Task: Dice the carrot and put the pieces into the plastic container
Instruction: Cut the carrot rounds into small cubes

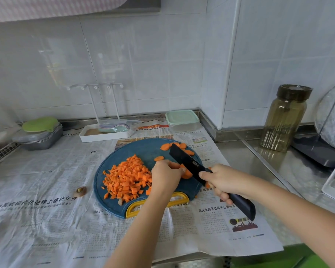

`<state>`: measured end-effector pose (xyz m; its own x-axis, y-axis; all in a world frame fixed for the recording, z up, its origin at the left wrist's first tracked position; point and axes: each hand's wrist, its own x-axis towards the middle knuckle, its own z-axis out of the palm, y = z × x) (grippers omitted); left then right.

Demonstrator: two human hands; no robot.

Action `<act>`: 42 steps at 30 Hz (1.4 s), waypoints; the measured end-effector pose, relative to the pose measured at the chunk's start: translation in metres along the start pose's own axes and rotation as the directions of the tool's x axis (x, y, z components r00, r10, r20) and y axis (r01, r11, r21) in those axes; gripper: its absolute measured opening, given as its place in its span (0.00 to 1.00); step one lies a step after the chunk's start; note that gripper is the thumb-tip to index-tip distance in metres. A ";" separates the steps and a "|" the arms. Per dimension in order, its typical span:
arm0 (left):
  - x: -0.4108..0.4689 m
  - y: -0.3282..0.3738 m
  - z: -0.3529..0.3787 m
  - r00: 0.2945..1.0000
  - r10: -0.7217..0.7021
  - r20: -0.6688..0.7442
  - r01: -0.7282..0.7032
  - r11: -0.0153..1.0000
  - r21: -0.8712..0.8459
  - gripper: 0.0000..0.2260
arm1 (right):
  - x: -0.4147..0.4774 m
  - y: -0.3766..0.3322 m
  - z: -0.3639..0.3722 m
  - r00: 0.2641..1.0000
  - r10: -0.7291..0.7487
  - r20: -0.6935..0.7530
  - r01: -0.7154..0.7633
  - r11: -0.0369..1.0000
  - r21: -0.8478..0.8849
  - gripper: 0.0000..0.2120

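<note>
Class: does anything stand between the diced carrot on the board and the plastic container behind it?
Yes. The mint lid sits on the plastic container, closing it to the diced carrot. Uncut slices and the knife also lie between them, on the far side of the board.

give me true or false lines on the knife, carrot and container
1. The right grip holds the knife. True.
2. The dice are in the container. False: they lie piled on the board.
3. The left grip steadies carrot by the blade. True.
4. The container is open. False: its lid is on.
5. Loose slices lie at the board's far edge. True.
</note>
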<state>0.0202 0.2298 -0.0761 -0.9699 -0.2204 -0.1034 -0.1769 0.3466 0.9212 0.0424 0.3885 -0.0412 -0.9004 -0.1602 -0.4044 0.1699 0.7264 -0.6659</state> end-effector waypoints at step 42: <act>0.004 -0.003 -0.001 0.995 0.102 0.011 -0.103 0.983 0.149 0.03 | -0.014 -0.003 0.012 0.995 -0.010 -0.097 -0.019 0.956 -0.293 0.17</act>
<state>0.0170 0.2269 -0.0784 -0.9847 -0.1736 -0.0127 -0.0991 0.4995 0.8606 0.0597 0.3807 -0.0410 -0.9367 -0.1017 -0.3349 0.0622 0.8933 -0.4452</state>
